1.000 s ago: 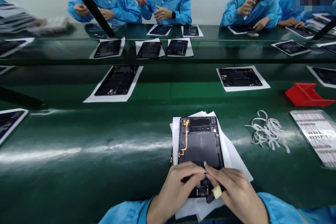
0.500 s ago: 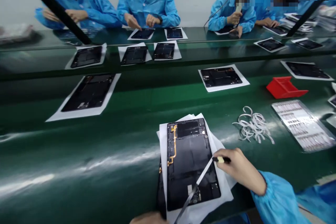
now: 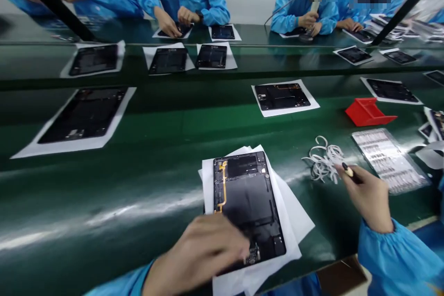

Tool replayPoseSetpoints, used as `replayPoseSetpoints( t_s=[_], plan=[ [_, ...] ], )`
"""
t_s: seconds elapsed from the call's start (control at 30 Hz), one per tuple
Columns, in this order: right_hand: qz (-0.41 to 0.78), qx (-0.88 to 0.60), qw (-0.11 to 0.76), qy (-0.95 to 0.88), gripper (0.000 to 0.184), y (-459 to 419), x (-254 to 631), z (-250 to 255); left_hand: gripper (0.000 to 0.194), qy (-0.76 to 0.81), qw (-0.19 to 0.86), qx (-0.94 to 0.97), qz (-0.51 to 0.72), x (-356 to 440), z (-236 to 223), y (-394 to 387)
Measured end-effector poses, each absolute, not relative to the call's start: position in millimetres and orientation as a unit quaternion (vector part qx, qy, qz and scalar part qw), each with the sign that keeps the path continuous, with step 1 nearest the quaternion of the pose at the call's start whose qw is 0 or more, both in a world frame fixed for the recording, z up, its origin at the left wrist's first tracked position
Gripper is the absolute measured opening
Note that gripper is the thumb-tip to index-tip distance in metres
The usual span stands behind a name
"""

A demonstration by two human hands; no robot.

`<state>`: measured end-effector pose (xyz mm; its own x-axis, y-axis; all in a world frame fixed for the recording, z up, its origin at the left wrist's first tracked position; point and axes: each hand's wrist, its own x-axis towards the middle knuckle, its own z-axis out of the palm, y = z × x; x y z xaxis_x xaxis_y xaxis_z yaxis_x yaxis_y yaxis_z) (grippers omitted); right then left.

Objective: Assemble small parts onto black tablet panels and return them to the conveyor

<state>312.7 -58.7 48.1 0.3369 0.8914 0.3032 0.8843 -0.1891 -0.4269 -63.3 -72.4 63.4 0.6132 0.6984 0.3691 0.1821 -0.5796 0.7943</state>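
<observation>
An opened tablet with an orange flex cable lies on white paper sheets before me. My left hand reaches over its lower part, near a small circuit board. Motion smears these fingers, and what they touch or hold is hidden. My right hand is closed on a short black-and-cream tool, its kind unclear. The fingertips of that hand are at the edge of a pile of curled white strips.
A red bin and a clear-wrapped sheet of small parts lie at the right. More opened tablets on paper, such as one at the left, lie on the green surface. Co-workers in blue sit opposite; dark slanted posts stand between.
My right hand has moved right from the tablet to the strip pile. The strip stretched across the tablet is no longer seen. My left hand has come up over the tablet.
</observation>
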Motion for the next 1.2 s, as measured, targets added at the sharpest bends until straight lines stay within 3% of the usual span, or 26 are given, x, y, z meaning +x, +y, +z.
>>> replayPoseSetpoints(
  t_s=[0.13, 0.23, 0.33, 0.43, 0.87, 1.2],
  plan=[
    [-0.086, -0.729, 0.271, -0.623, 0.032, -58, 292, 31, 0.005, 0.352, 0.367, 0.784, 0.356, -47, 39, -10],
    [0.035, -0.619, 0.288, -0.730, 0.023, -69, 242, 17, 0.008, 0.405, 0.355, 0.787, 0.300, -42, 15, 12],
    [0.146, -0.498, 0.258, -0.815, 0.035, -82, 196, 4, 0.007, 0.427, 0.346, 0.794, 0.260, -41, 3, 13],
    [0.173, -0.442, 0.232, -0.849, 0.049, -88, 176, -5, 0.006, 0.429, 0.335, 0.804, 0.237, -42, 3, 9],
    [0.179, -0.438, 0.210, -0.856, 0.067, -90, 183, -15, 0.005, 0.439, 0.297, 0.819, 0.220, -39, 0, 10],
    [0.075, -0.372, 0.179, -0.908, 0.038, -99, 175, 9, 0.005, 0.449, 0.287, 0.811, 0.239, -38, -5, 11]
  ],
)
